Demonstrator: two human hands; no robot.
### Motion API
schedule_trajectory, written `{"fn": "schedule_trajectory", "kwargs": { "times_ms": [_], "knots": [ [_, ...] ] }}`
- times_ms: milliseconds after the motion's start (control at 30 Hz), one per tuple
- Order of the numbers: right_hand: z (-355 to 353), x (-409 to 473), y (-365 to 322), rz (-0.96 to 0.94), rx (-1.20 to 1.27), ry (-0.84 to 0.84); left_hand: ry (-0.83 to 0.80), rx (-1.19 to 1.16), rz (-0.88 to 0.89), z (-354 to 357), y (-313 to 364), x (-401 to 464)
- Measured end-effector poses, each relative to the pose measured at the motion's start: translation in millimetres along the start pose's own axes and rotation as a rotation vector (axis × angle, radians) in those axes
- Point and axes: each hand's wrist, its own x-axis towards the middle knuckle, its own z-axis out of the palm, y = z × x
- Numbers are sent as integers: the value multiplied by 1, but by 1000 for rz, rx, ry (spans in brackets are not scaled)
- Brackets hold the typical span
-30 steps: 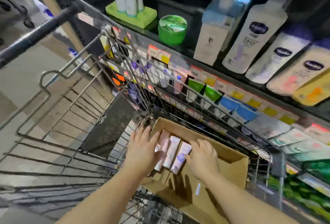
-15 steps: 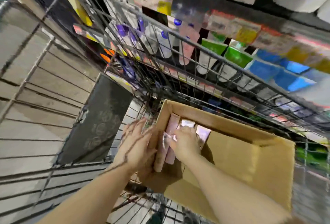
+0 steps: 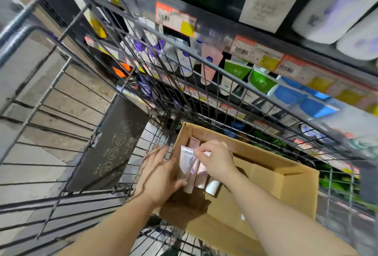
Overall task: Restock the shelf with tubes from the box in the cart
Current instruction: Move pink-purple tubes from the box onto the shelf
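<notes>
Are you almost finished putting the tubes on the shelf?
Not nearly. Both hands are down in the cardboard box in the cart. The right hand pinches the top of one tube; the left hand holds its lower end. More tubes lie below. None from this handful has reached the shelf.

Two hands (image 3: 157, 176), one box (image 3: 282, 182), about four tubes (image 3: 186, 161).
</notes>
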Motion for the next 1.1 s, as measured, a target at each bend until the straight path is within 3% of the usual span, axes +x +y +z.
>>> {"fn": "schedule_trajectory", "kwargs": {
  "times_ms": [233, 333, 467, 733, 867, 1100],
  "knots": [
    [-11, 1, 3, -85, 97, -44, 68, -138, -117, 12, 12, 8],
    [-4, 6, 17, 18, 82, -41, 103, -164, -161, 19, 5, 7],
    [21, 21, 38, 175, -214, -5, 164, -188, -186, 30, -9, 3],
    [72, 55, 49, 337, -284, 100, 249, -234, -168, 49, -21, 8],
    [71, 58, 55, 373, -231, 73, 230, -233, -154, 49, -20, 7],
    [25, 0, 44, 266, 180, 38, 153, -295, -167, 13, 8, -13]
  ]
}}
